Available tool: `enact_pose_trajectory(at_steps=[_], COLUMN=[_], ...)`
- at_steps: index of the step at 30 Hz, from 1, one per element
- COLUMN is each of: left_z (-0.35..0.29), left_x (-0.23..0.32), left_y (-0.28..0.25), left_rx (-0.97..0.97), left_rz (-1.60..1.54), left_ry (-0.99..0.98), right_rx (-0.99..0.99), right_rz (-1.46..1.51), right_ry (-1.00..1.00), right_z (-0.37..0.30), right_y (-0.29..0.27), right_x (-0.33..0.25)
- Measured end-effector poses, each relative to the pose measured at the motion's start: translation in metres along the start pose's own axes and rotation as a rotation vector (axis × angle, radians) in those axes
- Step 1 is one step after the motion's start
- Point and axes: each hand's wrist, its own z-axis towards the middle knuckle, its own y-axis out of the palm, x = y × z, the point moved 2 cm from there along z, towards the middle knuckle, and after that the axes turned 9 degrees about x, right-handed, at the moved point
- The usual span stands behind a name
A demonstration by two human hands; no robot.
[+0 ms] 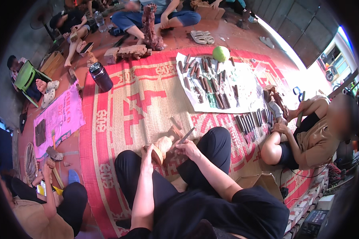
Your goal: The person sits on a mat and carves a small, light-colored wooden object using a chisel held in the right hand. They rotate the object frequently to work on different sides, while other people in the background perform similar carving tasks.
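My left hand [147, 153] is closed round the base of a pale wooden carving [162, 145], which has a rounded, grooved body and a narrower neck pointing away from me. It is held tilted over my crossed legs. In my right hand [188, 149] is a carving tool [186, 136], its dark narrow end pointing up and away, close to the right side of the carving. Whether the tool touches the wood, I cannot tell. Just beyond the carving, a small brown stick-like piece [176, 122] lies on the red and straw-coloured mat [147, 107].
A white sheet [191, 104] holds many wood-handled carving tools [211, 85]; a green round fruit [221, 53] sits at its far edge. More chisels [249, 125] lie nearer right. A dark tumbler [101, 77] stands far left. People sit close at right [315, 139] and lower left [44, 211].
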Motion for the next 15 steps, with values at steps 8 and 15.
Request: enact_pose_trajectory(at_steps=[8,15], left_z=[-0.008,0.005], left_x=[0.004,-0.005], left_y=[-0.001,-0.007], left_rx=[0.017,-0.007], left_rz=[-0.005,-0.008], left_ry=[-0.026,0.086], right_rx=[0.026,0.007], right_rz=[-0.059,-0.116], right_ry=[0.007,-0.004], right_z=[-0.001,-0.002], right_y=[0.007,0.01], right_x=[0.004,0.003])
